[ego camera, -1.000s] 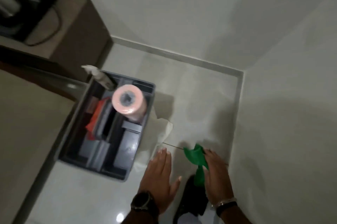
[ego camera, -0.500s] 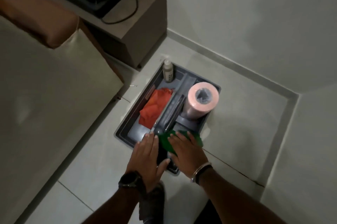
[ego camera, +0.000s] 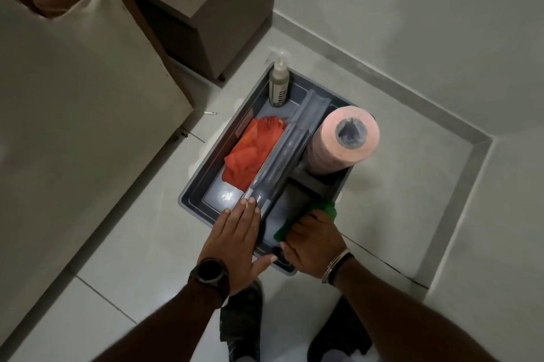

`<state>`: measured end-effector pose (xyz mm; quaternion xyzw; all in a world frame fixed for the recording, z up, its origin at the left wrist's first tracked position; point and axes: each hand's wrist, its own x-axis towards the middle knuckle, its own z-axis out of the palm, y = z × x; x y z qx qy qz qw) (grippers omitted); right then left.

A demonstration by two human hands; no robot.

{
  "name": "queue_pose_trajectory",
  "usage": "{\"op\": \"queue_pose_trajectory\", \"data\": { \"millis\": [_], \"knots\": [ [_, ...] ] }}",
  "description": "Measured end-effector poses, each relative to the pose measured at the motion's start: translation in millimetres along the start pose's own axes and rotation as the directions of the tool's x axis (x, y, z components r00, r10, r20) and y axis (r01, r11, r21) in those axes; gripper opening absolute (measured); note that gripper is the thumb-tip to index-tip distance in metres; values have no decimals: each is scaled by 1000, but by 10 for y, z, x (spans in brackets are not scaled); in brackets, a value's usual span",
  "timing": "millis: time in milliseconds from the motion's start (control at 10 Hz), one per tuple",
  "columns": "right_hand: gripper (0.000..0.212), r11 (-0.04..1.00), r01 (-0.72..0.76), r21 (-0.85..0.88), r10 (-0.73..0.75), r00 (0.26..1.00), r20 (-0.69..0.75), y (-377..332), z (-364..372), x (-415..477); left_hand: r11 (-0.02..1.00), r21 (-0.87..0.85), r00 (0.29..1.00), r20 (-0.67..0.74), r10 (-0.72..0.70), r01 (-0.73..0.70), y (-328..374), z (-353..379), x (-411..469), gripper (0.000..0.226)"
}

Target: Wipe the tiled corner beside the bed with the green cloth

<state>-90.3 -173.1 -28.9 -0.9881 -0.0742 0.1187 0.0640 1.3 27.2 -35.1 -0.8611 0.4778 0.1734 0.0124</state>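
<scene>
head cam | looks steeply down, close above caddy (ego camera: 191, 194) | tiled corner (ego camera: 441, 185) at right

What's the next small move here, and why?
Probably lift the right hand clear of the grey caddy with the green cloth and carry it toward the tiled corner. The cloth is bunched in that hand's grip over the caddy's near compartment, the left hand lies flat on the handle, and the corner floor is bare.

Grey caddy (ego camera: 196, 185) on the floor: spray bottle (ego camera: 279, 85) in its far corner, orange cloth (ego camera: 252, 152) left of its centre handle (ego camera: 287, 152), pink paper roll (ego camera: 344, 141) right. Cabinet (ego camera: 212, 17) beyond the caddy.
</scene>
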Motion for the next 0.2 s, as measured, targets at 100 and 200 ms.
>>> {"op": "queue_pose_trajectory", "data": {
  "millis": [100,200],
  "knots": [
    [34,996,-33,84,31,999,27,22,-196,3,1000,12,1000,17,-2,2,-26,-199,25,96],
    [34,985,-86,146,97,993,-67,27,-609,-221,1000,-15,999,-27,-26,25,57,-635,-3,93]
  ]
}}
